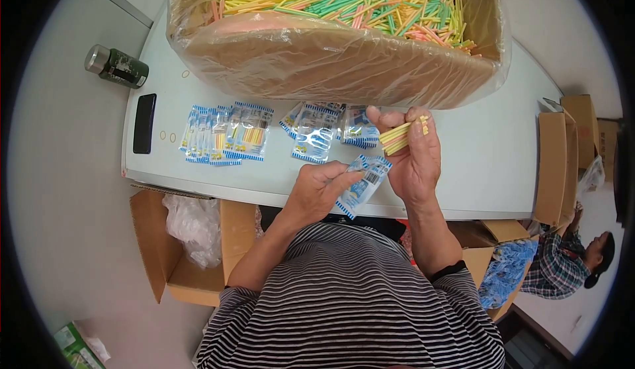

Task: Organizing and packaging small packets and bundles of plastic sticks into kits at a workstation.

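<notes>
Pinched between the fingers of my left hand (pixel 319 191) is a small clear and blue plastic packet (pixel 364 185). My right hand (pixel 418 160) is closed around a short bundle of yellow sticks (pixel 397 137), whose left ends lie just above the packet's top edge. Behind my hands, a few flat blue packets (pixel 313 133) lie overlapping on the white table. Farther left sits another overlapping group of packets (pixel 251 131), with yellow and pink sticks showing inside. A large plastic-lined carton (pixel 344 64) at the back holds many loose coloured sticks (pixel 350 1).
A black phone (pixel 145 124) and a green flask (pixel 118 66) are at the table's left end, near several rubber bands. Below the front edge stand a carton with clear plastic (pixel 193 230) and one with blue packets (pixel 506 273). At right are more cartons (pixel 557 167) and another person (pixel 565 263).
</notes>
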A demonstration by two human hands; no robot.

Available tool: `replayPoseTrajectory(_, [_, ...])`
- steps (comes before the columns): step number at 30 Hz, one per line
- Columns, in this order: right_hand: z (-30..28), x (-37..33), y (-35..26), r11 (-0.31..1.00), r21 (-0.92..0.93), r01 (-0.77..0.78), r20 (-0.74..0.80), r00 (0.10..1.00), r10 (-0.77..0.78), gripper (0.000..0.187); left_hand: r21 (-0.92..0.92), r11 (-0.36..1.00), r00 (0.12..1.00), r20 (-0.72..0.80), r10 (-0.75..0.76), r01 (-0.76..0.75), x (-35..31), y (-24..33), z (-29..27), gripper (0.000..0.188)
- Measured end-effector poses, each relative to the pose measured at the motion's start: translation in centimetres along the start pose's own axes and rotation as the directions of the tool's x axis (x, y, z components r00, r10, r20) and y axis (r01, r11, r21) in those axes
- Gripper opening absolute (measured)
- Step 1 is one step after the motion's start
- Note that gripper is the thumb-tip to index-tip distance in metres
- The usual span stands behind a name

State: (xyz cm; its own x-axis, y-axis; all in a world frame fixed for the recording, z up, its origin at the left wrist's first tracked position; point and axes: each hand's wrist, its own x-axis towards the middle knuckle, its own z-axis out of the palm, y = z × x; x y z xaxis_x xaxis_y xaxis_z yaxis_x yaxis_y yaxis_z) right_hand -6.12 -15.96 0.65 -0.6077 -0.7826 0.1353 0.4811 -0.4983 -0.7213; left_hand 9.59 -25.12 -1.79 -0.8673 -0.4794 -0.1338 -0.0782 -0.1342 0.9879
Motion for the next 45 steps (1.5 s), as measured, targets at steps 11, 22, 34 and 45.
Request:
replayPoseTrajectory(11, [-1.2, -1.1, 0.5, 0.954, -0.296, -0.052, 0.121, 0.988, 0.092, 0.019, -0.025, 1.0, 0.999, -0.043, -0.006, 0.005, 0.1, -1.0, 0.0, 0.019])
replayPoseTrajectory(22, [0.6, 0.6, -0.6, 0.783, -0.399, -0.477, 0.024, 0.848, 0.529, 0.045, -0.047, 0.997, 0.985, -0.162, 0.058, -0.066, -0.1, -1.3, 0.6, 0.025])
replayPoseTrajectory(34, [-0.3, -0.9, 1.8, 0.807, -0.551, -0.214, 0.089, 0.946, 0.312, 0.034, -0.072, 0.986, 0.889, -0.445, 0.104, -0.151, -0.9, -2.7, -0.4, 0.021])
replayPoseTrajectory(45, [-1.9, 0.2, -0.4, 0.598, -0.8, -0.037, 0.077, 0.984, 0.164, 0.01, 0.907, 0.283, 0.57, -0.418, 0.707, 0.313, 2.0, -3.0, -9.1, 0.034])
